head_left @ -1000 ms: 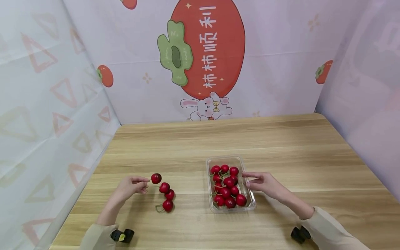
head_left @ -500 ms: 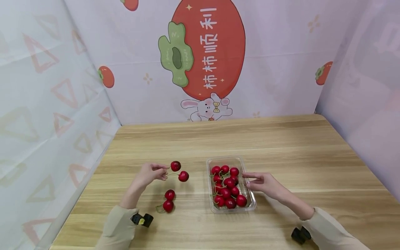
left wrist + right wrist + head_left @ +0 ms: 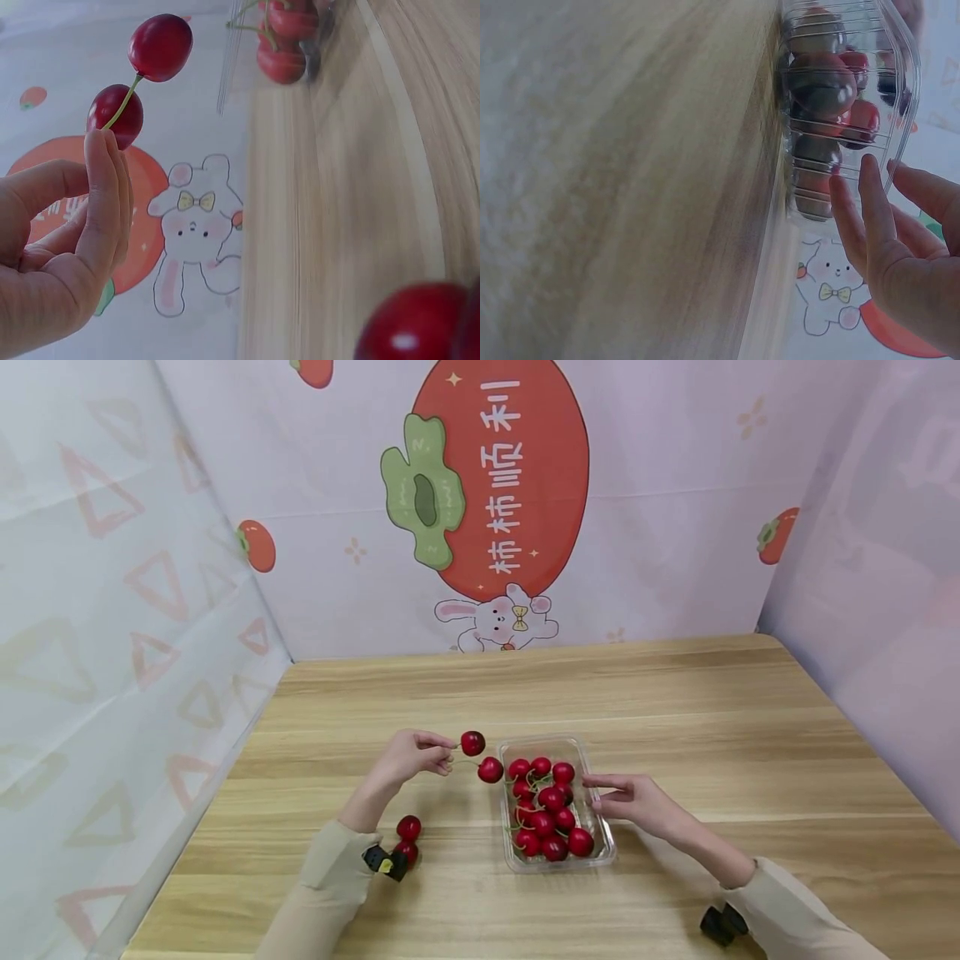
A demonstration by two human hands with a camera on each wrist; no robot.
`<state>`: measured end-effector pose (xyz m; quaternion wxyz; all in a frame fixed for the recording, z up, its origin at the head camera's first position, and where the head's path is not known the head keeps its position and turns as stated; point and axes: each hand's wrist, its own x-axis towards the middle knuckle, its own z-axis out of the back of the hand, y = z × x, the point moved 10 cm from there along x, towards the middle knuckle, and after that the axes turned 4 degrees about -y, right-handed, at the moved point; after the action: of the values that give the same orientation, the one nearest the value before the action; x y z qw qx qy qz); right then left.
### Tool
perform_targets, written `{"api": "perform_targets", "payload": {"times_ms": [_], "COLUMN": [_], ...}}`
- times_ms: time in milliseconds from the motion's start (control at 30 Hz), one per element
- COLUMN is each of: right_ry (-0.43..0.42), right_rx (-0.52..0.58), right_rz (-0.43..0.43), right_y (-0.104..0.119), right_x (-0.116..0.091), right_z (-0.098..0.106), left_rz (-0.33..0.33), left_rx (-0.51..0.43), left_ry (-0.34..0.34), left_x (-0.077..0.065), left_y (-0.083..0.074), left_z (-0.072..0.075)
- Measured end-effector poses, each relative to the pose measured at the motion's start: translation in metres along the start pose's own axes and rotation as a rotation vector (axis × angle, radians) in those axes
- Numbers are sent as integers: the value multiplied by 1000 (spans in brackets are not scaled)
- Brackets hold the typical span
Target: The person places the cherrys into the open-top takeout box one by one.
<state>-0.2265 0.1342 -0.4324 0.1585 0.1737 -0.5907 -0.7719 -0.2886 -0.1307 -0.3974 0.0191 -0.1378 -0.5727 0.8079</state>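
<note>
My left hand pinches thin green stems between thumb and fingertips. From them extend two dark red cherries: one cherry is farther back, and the other cherry is at the left rim of a clear plastic box. In the left wrist view, both the nearer cherry and the farther cherry hang off the table. Several red cherries with stems lie inside the box. My right hand touches the box's right side, its fingers fairly straight along the clear wall.
Two more cherries lie on the wooden table, beside my left wrist and partly covered by the black wrist camera. A printed cloth hangs behind the table's far edge.
My left hand picks up a second cherry beside the first by its stem. It carries both right and away, to the box's left rim. My right hand stays in place.
</note>
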Motion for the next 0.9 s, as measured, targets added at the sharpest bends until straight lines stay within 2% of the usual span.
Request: {"api": "perform_targets", "payload": {"times_ms": [233,400,900], "right_ry": [4,4,1], "right_rx": [-3,-6,-8], "right_rz": [0,2,0], "right_y": [-1,-1,-1], "right_x": [-1,0,1], "right_z": [-1,-1,0], "left_rz": [-30,-36,-87], "left_rx": [10,28,120], "left_ry": [90,135,198], "left_x": [7,14,27], "left_y": [-13,-16,-23], "left_z": [-28,-44,-74]}}
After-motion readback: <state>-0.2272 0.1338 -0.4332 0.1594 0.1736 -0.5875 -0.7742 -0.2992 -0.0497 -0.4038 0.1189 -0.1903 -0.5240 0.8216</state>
